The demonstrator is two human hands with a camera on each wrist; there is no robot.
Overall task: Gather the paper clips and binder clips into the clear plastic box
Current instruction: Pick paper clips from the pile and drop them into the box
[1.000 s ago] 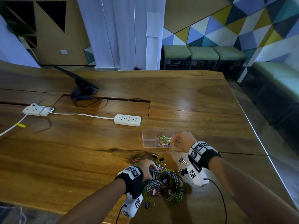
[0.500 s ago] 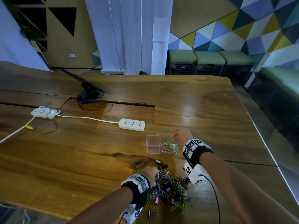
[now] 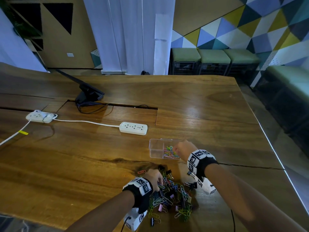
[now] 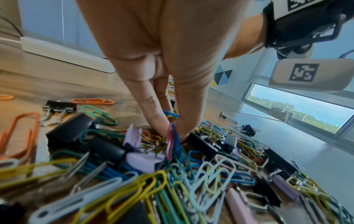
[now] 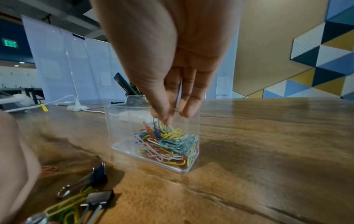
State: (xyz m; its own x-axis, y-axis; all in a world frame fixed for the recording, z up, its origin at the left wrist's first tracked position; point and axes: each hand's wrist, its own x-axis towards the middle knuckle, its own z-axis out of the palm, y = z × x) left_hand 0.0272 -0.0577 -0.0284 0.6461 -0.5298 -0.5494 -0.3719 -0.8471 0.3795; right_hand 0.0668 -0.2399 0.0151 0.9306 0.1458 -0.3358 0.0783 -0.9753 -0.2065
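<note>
Clear plastic box (image 3: 156, 149) sits on the wooden tabletop (image 3: 200, 114) at 12 o'clock from the clip pile (image 3: 172, 196), the right hand (image 3: 184, 150) pinching paper clips (image 5: 159, 127) over it while the left hand (image 3: 154, 179) pinches clips (image 4: 172, 137) in the pile.

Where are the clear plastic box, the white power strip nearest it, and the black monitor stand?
clear plastic box (image 3: 155, 149), head view, left compartment wall
white power strip (image 3: 133, 128), head view, middle of its top face
black monitor stand (image 3: 89, 95), head view, its base

Geo-tile wall (image 3: 250, 25), 3 green stools (image 3: 214, 56), white curtains (image 3: 127, 34).
</note>
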